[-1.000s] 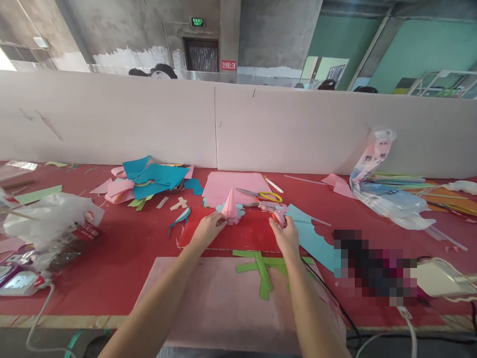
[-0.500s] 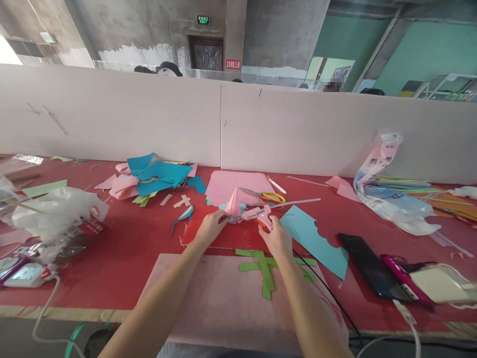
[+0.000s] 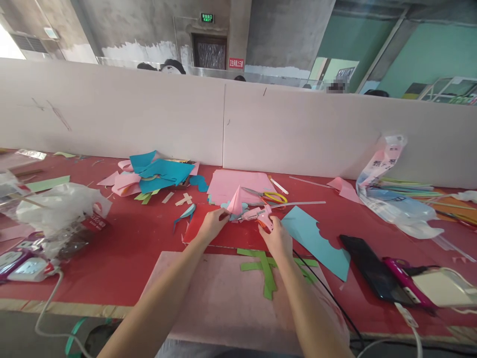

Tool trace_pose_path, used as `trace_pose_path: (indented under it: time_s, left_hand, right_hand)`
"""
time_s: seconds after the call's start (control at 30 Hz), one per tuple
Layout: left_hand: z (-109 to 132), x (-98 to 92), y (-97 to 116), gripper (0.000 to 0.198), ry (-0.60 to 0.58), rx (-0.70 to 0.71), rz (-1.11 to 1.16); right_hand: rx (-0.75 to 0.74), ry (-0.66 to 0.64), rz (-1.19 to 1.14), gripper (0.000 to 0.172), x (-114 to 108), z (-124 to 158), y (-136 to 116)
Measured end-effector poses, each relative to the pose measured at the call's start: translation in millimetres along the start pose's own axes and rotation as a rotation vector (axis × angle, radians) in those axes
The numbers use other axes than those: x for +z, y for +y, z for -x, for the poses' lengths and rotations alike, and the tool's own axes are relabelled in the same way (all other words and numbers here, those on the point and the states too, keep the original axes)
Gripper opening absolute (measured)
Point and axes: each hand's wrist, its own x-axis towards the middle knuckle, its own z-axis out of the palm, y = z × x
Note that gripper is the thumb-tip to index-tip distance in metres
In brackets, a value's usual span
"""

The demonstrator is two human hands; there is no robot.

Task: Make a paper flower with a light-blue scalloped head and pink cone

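In my right hand (image 3: 276, 236) is a pink hot glue gun (image 3: 261, 215), its nozzle pointing left and a clear glue stick (image 3: 301, 203) running out of its back. My left hand (image 3: 215, 223) pinches the lower left edge of a pink paper cone (image 3: 235, 203). Around the cone's base shows light blue scalloped paper (image 3: 244, 207). The nozzle tip is close to the cone's base; whether they touch I cannot tell. Under both hands lies a bright red sheet (image 3: 223, 239). Scissors with yellow handles (image 3: 274, 197) rest just behind the glue gun.
Pink sheets (image 3: 219, 185) are stacked behind the cone. Blue and pink scraps (image 3: 164, 174) pile up at the back left. Green strips (image 3: 267, 278) lie on the pale pink board (image 3: 208, 298) in front. To the right are a light blue sheet (image 3: 316, 243) and a black phone (image 3: 372, 266).
The whole view has shifted slightly, so everything appears a little further right. Both hands keep their holds on the cone and the glue gun, with hardly any other movement.
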Motion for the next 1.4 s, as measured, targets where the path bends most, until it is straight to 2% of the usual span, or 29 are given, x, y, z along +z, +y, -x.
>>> trace_pose_path:
  time_s: [0.3, 0.53, 1.2, 1.4]
  left_hand:
    - [-0.6, 1.2, -2.3, 0.017, 0.002, 0.033, -0.007]
    - [-0.8, 1.1, -2.2, 0.017, -0.007, 0.043, -0.009]
    - [-1.0, 2.4, -4.7, 0.017, -0.006, 0.034, -0.02]
    - [-1.4, 1.5, -4.8, 0.017, -0.007, 0.029, -0.034]
  right_hand:
    - [-0.061, 0.046, -0.001, 0.034, 1.1, 3.6, -7.4]
    - [-0.06, 0.031, -0.008, 0.032, 1.2, 3.1, -5.2]
    - [0.022, 0.023, 0.002, 0.032, -5.2, 3.1, -7.0]
    - [0.064, 0.068, 0.003, 0.033, -4.4, 1.4, -1.2]
